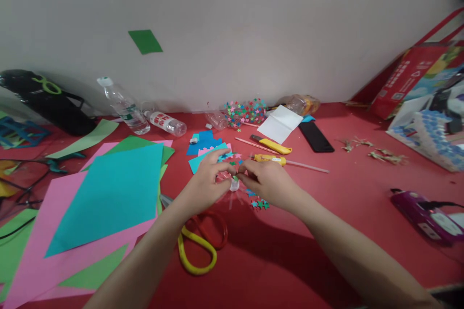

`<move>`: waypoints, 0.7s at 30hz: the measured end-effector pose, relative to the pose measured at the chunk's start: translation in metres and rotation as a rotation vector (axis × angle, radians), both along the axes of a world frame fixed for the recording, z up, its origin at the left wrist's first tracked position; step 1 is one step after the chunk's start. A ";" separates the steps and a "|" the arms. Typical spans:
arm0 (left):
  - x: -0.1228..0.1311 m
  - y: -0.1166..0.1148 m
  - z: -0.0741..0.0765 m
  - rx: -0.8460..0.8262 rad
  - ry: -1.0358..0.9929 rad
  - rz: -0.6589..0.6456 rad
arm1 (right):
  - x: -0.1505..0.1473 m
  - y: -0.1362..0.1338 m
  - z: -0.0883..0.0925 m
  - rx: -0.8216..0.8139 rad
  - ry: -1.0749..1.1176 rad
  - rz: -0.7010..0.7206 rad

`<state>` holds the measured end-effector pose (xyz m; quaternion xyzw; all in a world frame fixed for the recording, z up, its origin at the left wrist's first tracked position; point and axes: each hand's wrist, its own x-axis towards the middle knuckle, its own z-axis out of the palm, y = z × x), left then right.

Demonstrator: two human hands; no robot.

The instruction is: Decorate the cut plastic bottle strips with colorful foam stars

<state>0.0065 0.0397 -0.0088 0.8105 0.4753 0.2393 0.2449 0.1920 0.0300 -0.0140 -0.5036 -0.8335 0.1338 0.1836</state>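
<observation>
At the table's centre my left hand [206,181] and my right hand [270,183] meet at the fingertips. A small green piece [235,178], perhaps a paper star, shows at the pinched fingers of my right hand. My left fingers and thumb are curled in around the same spot; what they grip is hidden. Just below the fingertips is a clear plastic piece with a whitish round neck [234,185], like a cut bottle top. Loose paper stars [260,204] lie by my right hand, and blue paper pieces [205,142] lie beyond my left.
Scissors [197,251] lie under my left forearm, beside stacked coloured paper [108,193]. Behind the hands are a yellow cutter [275,146], a yellow glue gun or screwdriver-like tool [270,159], a phone [316,136] and bottles [165,122]. A purple device [424,215] sits right.
</observation>
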 end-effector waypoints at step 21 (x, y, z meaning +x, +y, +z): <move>-0.003 0.005 -0.002 0.015 -0.102 0.007 | 0.003 0.002 0.002 -0.012 0.039 0.005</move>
